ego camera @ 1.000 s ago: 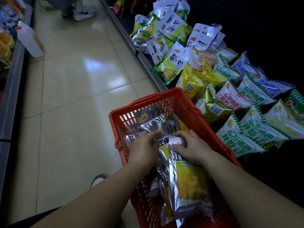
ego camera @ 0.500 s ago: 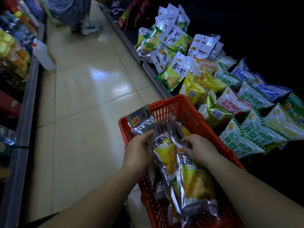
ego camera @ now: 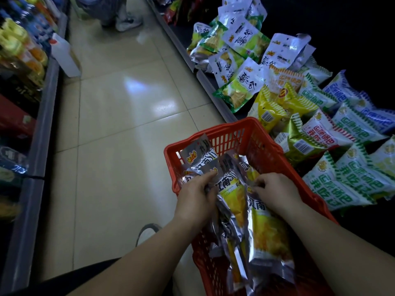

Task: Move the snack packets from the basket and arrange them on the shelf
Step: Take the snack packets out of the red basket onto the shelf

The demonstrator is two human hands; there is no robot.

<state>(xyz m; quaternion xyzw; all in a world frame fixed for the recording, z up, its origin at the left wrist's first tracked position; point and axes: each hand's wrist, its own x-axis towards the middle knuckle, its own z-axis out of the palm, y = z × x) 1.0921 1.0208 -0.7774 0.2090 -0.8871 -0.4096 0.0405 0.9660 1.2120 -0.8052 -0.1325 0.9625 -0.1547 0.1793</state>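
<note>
Both hands are in the red basket [ego camera: 224, 133], each grip closed on silver-and-yellow snack packets [ego camera: 267, 231]: the left hand [ego camera: 196, 201] curls round the top ends of a bunch, the right hand [ego camera: 277, 193] pinches 1 top edge. The packets' long axis runs from the person toward the basket's far wall, and the shelf [ego camera: 204, 77] lies just to the right, nearer the right hand. How many packets each grip holds is unclear, and the shelf's back is lost in darkness.
</note>
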